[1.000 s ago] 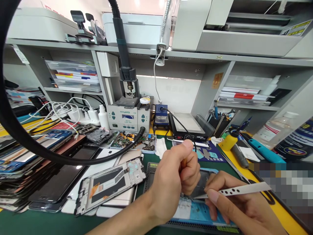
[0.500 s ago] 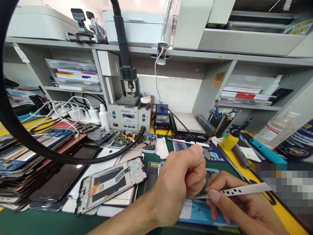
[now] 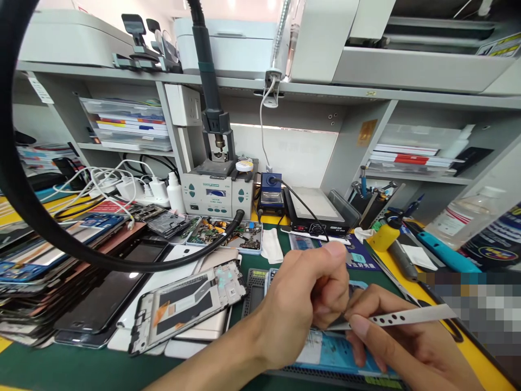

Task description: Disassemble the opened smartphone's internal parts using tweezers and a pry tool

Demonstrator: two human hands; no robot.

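My left hand [image 3: 307, 304] is closed, fingers curled over a phone lying in front of me; what its fingertips grip, if anything, is hidden behind the fist. My right hand [image 3: 394, 331] pinches a flat metal pry tool [image 3: 423, 313] with a row of holes. The tool points left, its thin end beside my left fingers at the phone. Light-blue edges and a blue lower part of the phone [image 3: 340, 353] show around my hands; most of it is covered. Under the phone is a dark perforated holder [image 3: 255, 290].
A stripped phone frame [image 3: 187, 307] lies on white phone covers to the left, beside a stack of phones [image 3: 97, 293]. Behind stand a tray of circuit boards [image 3: 254, 237], a hot-air station [image 3: 215, 198] and a heating plate [image 3: 315, 209]. A black ring [image 3: 138, 264] arcs across the left.
The view has shifted slightly, moving the scene a little rightward. My left fist has moved marginally against the phone; my right hand keeps its pinch on the pry tool.
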